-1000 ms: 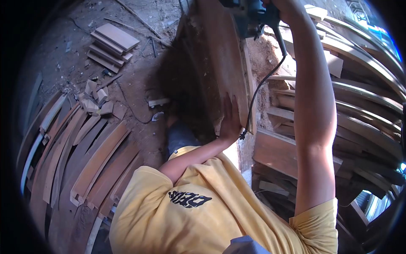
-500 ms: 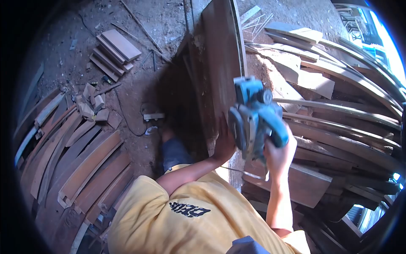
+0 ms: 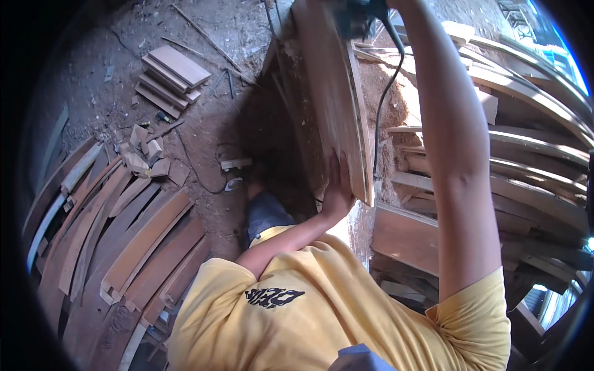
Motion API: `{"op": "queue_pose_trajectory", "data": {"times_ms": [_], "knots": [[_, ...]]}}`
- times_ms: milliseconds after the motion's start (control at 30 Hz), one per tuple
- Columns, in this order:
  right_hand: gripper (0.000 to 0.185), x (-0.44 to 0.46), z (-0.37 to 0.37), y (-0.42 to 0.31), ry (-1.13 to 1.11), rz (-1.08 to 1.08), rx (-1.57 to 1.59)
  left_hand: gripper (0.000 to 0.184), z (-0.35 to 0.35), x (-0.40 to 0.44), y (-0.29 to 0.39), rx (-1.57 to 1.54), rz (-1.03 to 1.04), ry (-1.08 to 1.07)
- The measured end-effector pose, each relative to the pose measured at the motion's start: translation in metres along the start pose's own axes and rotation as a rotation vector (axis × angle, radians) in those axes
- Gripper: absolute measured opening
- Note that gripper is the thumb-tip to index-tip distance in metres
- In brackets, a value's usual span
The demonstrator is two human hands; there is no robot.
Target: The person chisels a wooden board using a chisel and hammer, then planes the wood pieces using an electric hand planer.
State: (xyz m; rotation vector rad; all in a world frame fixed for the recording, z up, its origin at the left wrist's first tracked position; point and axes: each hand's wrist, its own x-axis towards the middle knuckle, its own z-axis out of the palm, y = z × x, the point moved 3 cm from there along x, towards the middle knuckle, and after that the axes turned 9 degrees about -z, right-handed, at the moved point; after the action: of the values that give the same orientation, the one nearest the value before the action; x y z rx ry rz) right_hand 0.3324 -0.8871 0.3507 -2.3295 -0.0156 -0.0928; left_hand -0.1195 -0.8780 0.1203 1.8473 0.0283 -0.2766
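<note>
A long wooden board (image 3: 328, 93) stretches away from me on a support, its near end beside my body. My left hand (image 3: 339, 190) lies on the near end of the board, fingers extended forward. At the top edge of the view, a teal electric planer (image 3: 357, 21) sits at the far part of the board, blurred and partly cut off. My right hand (image 3: 402, 4) grips its handle with the arm fully stretched, though most of that hand is out of view. A dark power cord (image 3: 382, 93) hangs from the planer down the board's right side.
Stacked curved wood pieces (image 3: 532, 136) fill the right side, with sawdust (image 3: 396, 102) beside the board. More curved pieces (image 3: 139, 247) lie at left, near small offcut blocks (image 3: 142, 151) and a pile of short planks (image 3: 176, 68). A cable (image 3: 189, 164) crosses the dirt floor.
My right hand has moved the planer forward along the board, from close to my body to the far part. My left hand stays on the board's near end, now in plainer view.
</note>
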Motion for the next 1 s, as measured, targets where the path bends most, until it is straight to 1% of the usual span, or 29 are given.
{"op": "queue_pose_trajectory", "data": {"times_ms": [33,67,100,133,167,200,300,367,400,433,467,500,533,567,600,633,667,700,733,767,800,833,867,933,967,1000], "knots": [[0.015,-0.019,-0.002,0.005,-0.024,0.000,-0.008,0.111,0.006,0.000,-0.007,0.044,0.032,0.019],[0.017,-0.038,-0.004,0.034,-0.142,-0.015,0.123,0.111,0.006,-0.001,-0.007,0.067,0.057,0.028],[0.016,-0.093,-0.020,0.012,-0.100,0.090,0.034,0.110,0.006,-0.001,-0.008,0.091,0.081,0.038],[0.016,-0.125,-0.030,0.033,-0.152,-0.101,-0.157,0.109,0.003,0.000,-0.004,0.050,0.024,-0.002],[0.017,-0.175,-0.044,0.036,-0.161,-0.053,-0.049,0.109,0.002,0.001,-0.003,0.036,0.005,-0.012],[0.017,-0.237,-0.058,0.007,-0.097,0.070,-0.045,0.108,0.001,0.002,-0.001,0.021,-0.014,-0.021],[0.022,-0.400,-0.100,0.025,-0.138,0.305,0.174,0.111,0.010,0.005,-0.006,-0.013,0.031,0.018],[0.027,-0.495,-0.130,0.031,-0.104,0.472,0.294,0.118,0.009,0.009,-0.005,0.042,-0.033,-0.020],[0.029,-0.535,-0.146,0.028,-0.065,0.521,0.284,0.122,0.007,0.013,-0.006,0.072,-0.063,-0.036],[0.033,-0.576,-0.162,0.028,-0.021,0.571,0.271,0.123,0.011,0.016,-0.019,0.096,-0.040,-0.035],[0.032,-0.617,-0.174,0.036,0.019,0.555,0.216,0.123,0.010,0.018,-0.028,0.121,-0.019,-0.036],[0.034,-0.658,-0.184,0.048,0.024,0.577,0.218,0.123,0.000,0.024,-0.018,0.133,0.008,-0.015],[0.034,-0.695,-0.189,0.057,0.098,0.593,0.311,0.125,-0.013,0.028,-0.006,0.146,0.030,0.000],[0.032,-0.731,-0.190,0.071,0.166,0.541,0.362,0.101,-0.038,0.032,0.028,0.142,0.020,-0.028],[0.028,-0.762,-0.190,0.083,0.240,0.654,0.350,0.080,-0.064,0.035,0.062,0.139,0.009,-0.056],[0.027,-0.782,-0.185,0.090,0.264,0.697,0.334,0.066,-0.090,0.039,0.097,0.136,-0.003,-0.084],[0.026,-0.796,-0.181,0.099,0.286,0.735,0.316,0.047,-0.109,0.058,0.116,0.054,-0.047,-0.121],[0.026,-0.810,-0.173,0.110,0.295,0.749,0.299,0.049,-0.121,0.090,0.120,0.109,-0.011,-0.028],[0.024,-0.821,-0.164,0.119,0.313,0.760,0.302,0.053,-0.156,0.083,0.170,0.078,-0.288,-0.132],[0.024,-0.832,-0.154,0.132,0.355,0.753,0.330,0.055,-0.172,0.112,0.176,0.131,-0.242,-0.176],[0.024,-0.845,-0.144,0.148,0.395,0.750,0.355,0.055,-0.189,0.102,0.209,0.038,-0.228,-0.126],[0.022,-0.857,-0.134,0.167,0.392,0.644,0.352,0.054,-0.203,0.103,0.225,-0.024,-0.215,-0.144],[0.019,-0.859,-0.126,0.169,0.421,0.584,0.339,0.053,-0.215,0.104,0.237,-0.054,-0.187,-0.171],[0.021,-0.868,-0.106,0.199,0.409,0.388,0.475,0.048,-0.231,0.114,0.248,-0.123,-0.234,-0.216],[0.021,-0.866,-0.103,0.199,0.403,0.378,0.483,0.043,-0.236,0.121,0.247,-0.168,-0.254,-0.242],[0.021,-0.857,-0.101,0.185,0.404,0.452,0.497,0.043,-0.240,0.119,0.248,-0.166,-0.248,-0.228]]}}
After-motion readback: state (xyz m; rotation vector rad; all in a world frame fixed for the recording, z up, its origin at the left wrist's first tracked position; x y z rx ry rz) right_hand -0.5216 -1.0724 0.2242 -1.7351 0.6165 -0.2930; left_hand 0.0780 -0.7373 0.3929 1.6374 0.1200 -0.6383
